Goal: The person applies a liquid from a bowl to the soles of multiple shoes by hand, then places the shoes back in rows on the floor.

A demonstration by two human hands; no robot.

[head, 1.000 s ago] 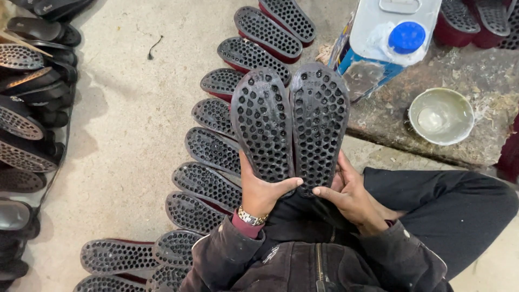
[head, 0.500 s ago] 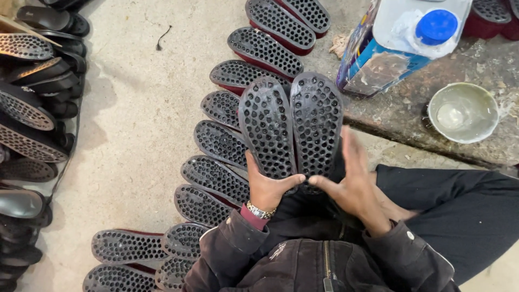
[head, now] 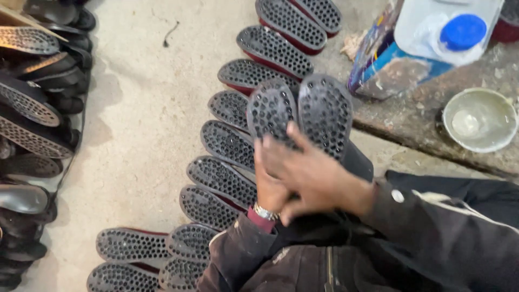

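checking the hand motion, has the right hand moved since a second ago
Yes. The right hand has swung left across the pair of black soles, now covering their lower ends and the left hand; earlier it was at their right edge.

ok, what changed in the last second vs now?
The right hand left the right-side edge of the pair of studded black soles and swept across their lower part, over the left hand, motion-blurred. The left hand keeps its hold from below; the soles are still sole-up, side by side. The row of soles on the floor, jug and bowl are unmoved.
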